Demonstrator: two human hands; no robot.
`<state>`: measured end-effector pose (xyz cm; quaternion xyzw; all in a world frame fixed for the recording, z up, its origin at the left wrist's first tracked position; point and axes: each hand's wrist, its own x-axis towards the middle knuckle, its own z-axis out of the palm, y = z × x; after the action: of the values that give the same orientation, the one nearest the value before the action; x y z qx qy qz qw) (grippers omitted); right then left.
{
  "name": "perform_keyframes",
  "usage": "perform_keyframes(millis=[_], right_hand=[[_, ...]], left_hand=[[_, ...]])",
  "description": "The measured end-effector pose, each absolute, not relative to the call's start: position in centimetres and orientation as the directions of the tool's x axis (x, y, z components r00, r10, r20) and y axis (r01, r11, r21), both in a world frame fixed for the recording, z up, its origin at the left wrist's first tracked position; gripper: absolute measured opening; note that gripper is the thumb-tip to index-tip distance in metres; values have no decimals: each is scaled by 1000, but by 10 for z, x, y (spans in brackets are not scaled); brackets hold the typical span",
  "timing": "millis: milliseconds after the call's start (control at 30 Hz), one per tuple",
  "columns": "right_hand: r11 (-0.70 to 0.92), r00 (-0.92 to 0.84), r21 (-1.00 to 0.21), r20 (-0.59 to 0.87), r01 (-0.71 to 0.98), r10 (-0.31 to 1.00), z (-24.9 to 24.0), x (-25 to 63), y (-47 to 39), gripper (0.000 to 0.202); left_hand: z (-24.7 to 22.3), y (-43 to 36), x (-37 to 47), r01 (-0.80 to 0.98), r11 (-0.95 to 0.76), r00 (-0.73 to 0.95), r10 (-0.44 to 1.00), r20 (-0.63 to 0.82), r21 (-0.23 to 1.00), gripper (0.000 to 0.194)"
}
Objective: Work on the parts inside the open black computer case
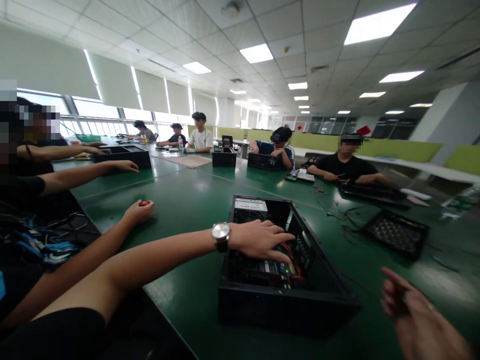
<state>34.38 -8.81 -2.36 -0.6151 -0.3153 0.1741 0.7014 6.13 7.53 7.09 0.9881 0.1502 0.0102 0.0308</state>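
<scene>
1. Far left: a neighbour's hand [139,210] rests on the green table [187,200], curled round a small red-orange thing [143,203] (prob. a screwdriver handle; too small to tell).
2. Centre: left hand [262,240], wristwatch [220,235] on the wrist, reaches into the open black PC case [285,295]. Fingers spread flat over cables and boards inside, gripping nothing. Seems to be steadying or feeling among the parts.
3. The case sits near the table's near edge, top off, fan grille [243,215] at its far-left corner. Interior is dark; parts under the palm are hidden.
4. Right of the case: a black perforated panel [395,232] lies flat with loose wires [345,220] just beside it, likely set aside.
5. Bottom right: right hand [412,315], blurred and cut off by the frame edge, loosely curled; cannot tell whether it holds anything.
6. Far side: other people work at similar cases.
</scene>
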Motion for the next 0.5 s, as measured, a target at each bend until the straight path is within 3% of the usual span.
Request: perform_keyframes(millis=[100,233,367,500], right_hand=[[196,803,-970,2,-143,596,-56,310,-75,61],[205,876,-974,18,-92,482,-57,266,-37,66],[91,740,-994,107,63,664,-54,226,24,79],[114,527,-987,155,110,836,-55,139,112,71]], left_hand=[[74,14,31,239,-956,969,245,17,169,82],[50,-24,-1,426,-903,903,428,27,50,86],[32,19,-36,620,-782,784,615,88,-58,80],[25,83,-74,825,-545,565,785,254,-151,72]])
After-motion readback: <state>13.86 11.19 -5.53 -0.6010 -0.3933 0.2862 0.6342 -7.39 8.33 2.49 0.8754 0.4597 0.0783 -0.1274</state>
